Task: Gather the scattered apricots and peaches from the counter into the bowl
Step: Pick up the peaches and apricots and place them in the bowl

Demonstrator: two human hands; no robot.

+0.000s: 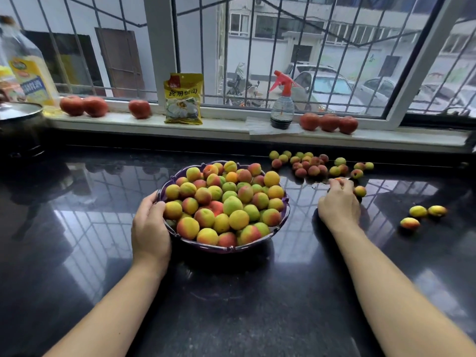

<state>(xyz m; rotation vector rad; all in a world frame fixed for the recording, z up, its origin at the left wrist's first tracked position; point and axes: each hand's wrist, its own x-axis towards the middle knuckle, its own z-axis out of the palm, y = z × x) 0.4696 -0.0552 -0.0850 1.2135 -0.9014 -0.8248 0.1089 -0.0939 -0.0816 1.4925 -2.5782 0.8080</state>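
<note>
A purple bowl (279, 234) piled high with yellow, green and red apricots stands in the middle of the black counter. My left hand (150, 226) grips the bowl's left rim. To the right, my right hand (339, 202) lies knuckles up with its fingers curled over a small reddish apricot (339, 180). One loose apricot (360, 191) sits just beside its fingertips. A cluster of several scattered apricots (313, 164) lies beyond the hand near the counter's back edge. Three more apricots (422, 215) lie farther right.
On the window sill behind stand large red peaches at the left (83, 106) and right (329, 122), a yellow food packet (183, 99) and a spray bottle (282, 104). An oil bottle (27, 70) and a lidded pot (19, 119) stand at the far left.
</note>
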